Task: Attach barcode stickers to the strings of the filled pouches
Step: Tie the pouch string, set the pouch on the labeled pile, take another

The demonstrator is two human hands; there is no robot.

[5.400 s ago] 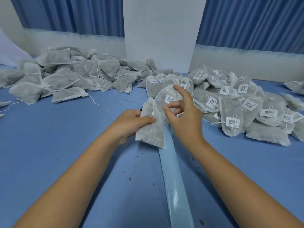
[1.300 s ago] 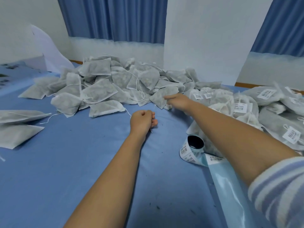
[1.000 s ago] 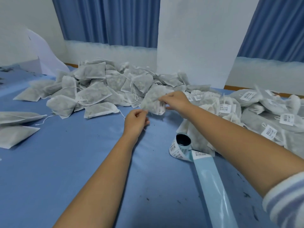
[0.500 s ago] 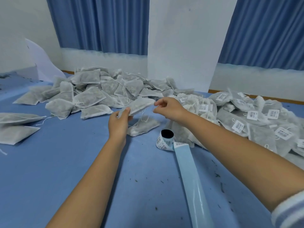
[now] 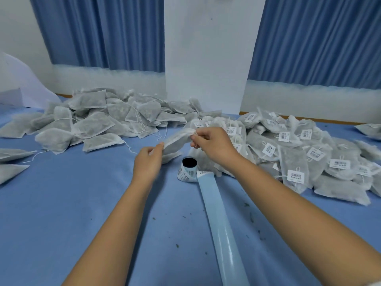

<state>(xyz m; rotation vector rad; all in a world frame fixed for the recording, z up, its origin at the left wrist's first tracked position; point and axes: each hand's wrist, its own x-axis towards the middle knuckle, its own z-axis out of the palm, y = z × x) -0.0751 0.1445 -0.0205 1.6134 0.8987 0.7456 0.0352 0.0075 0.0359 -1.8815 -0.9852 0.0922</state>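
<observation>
both my forearms reach forward over the table (image 5: 82, 203), bare, hands meeting in the middle above the far part of it. left hand (image 5: 147, 162) is back-up, fingers curled in, thumb and forefinger tips pinching the lower left corner of a pouch (image 5: 177, 139). right hand (image 5: 212, 144) is higher and to the right, wrist bent, fingers curled, thumb and forefinger pinching the pouch's gathered upper end; the other fingers are tucked under and hold nothing i can see. the pouch is stretched between the two hands, tilted up toward the right, off the table.

pouch is white see-through mesh, flat, grey-green fill inside, no sticker on it that i can see. its string is too thin to make out, can't tell where it runs.

a second pouch (image 5: 171, 156) lies just under the held one, beside my left hand. sticker roll (image 5: 188, 171) stands on the table just below my right hand, black core, barcode labels on the outside. its bare blue backing strip (image 5: 218, 219) runs from it toward me between my arms. untagged pile (image 5: 107, 120) sits far left, loose strings showing. tagged pile (image 5: 299, 153) sits right, white barcode stickers on the pouches. small dark crumbs scattered on the table near the strip.
</observation>
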